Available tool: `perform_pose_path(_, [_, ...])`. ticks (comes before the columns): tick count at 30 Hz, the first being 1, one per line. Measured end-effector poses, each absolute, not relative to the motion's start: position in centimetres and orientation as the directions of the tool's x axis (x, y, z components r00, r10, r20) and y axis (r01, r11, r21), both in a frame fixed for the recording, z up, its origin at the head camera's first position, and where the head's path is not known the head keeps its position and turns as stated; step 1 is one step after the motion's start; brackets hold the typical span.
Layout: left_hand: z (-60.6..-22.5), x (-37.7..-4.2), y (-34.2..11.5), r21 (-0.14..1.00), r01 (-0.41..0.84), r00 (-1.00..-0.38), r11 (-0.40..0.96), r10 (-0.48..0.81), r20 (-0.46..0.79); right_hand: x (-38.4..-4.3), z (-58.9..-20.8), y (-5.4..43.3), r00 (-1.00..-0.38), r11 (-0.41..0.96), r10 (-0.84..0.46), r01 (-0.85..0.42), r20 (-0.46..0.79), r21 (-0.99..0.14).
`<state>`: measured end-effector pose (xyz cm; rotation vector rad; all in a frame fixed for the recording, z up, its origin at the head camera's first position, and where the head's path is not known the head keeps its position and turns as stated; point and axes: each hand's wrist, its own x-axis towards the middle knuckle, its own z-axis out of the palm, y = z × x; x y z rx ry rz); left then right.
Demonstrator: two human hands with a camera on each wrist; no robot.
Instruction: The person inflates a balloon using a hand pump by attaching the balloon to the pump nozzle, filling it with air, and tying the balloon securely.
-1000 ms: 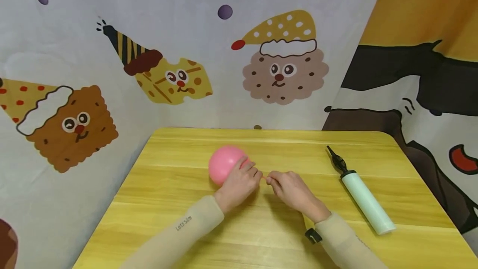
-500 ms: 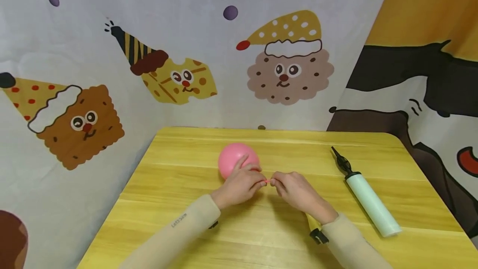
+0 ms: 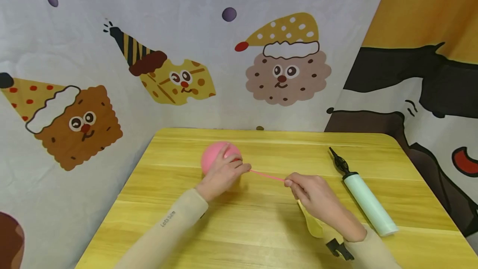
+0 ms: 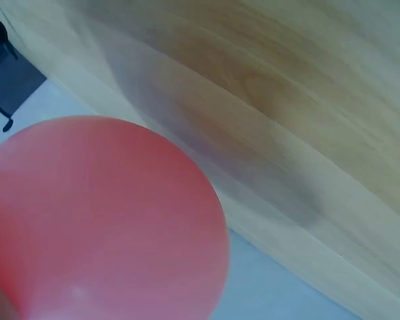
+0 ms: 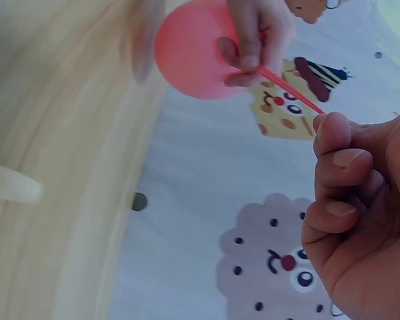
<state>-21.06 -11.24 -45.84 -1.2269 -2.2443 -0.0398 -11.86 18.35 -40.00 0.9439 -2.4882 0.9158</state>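
Observation:
A round, inflated pink balloon (image 3: 213,155) is above the wooden table, its neck pulled out into a long thin strand. My left hand (image 3: 223,175) pinches the neck close to the balloon's body, with some fingers lying against the ball. The far end of the stretched neck is pinched between thumb and forefinger of my right hand (image 3: 315,194). In the right wrist view the taut neck (image 5: 290,91) runs straight between both hands. The balloon (image 4: 120,220) fills the lower left of the left wrist view, where the left hand is mostly out of sight.
A mint-green hand pump (image 3: 369,204) with a black nozzle lies on the right of the table (image 3: 179,144). Something flat and yellow (image 3: 313,225), perhaps an uninflated balloon, lies under the right forearm. A cartoon-printed cloth (image 3: 231,74) hangs behind.
From being close together, my hands have moved apart, left hand leftward with the balloon, right hand to the right. The neck between them has stretched much longer.

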Motion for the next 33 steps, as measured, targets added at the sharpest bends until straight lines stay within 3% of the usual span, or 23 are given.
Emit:
perform_pose_path(7, [-45.2,-21.4,-11.8,-0.181,0.83,-0.367,0.528,0.761,0.535,-11.5,-38.4,19.1,-0.705,0.567,-0.485,-0.704,0.518,-0.428])
perform_pose_path(10, [-44.0,-21.4,-11.7,-0.013,0.882,-0.403,0.471,0.768,0.498,-12.2,-38.0,19.1,-0.695,0.575,-0.497,-0.712,0.519,-0.403])
perform_pose_path(14, [-42.1,-21.6,-11.5,0.317,0.847,-0.523,0.426,0.775,0.354,-13.8,-38.0,19.0,-0.688,0.621,-0.477,-0.704,0.547,-0.344])
perform_pose_path(18, [-41.0,-21.9,-11.3,0.611,0.693,-0.602,0.383,0.773,0.199,-15.9,-38.5,18.9,-0.698,0.673,-0.418,-0.668,0.582,-0.318])
perform_pose_path(23, [-41.0,-21.9,-11.1,0.871,0.412,-0.632,0.269,0.773,0.06,-18.4,-39.8,18.6,-0.723,0.706,-0.347,-0.621,0.598,-0.341])
perform_pose_path(28, [-41.3,-21.5,-10.4,0.983,0.157,-0.633,0.092,0.774,0.029,-20.1,-40.7,17.9,-0.78,0.704,-0.273,-0.561,0.564,-0.435])
perform_pose_path(33, [-42.0,-20.9,-9.8,0.985,-0.118,-0.625,-0.126,0.781,0.025,-20.9,-41.4,17.0,-0.834,0.691,-0.239,-0.506,0.497,-0.517])
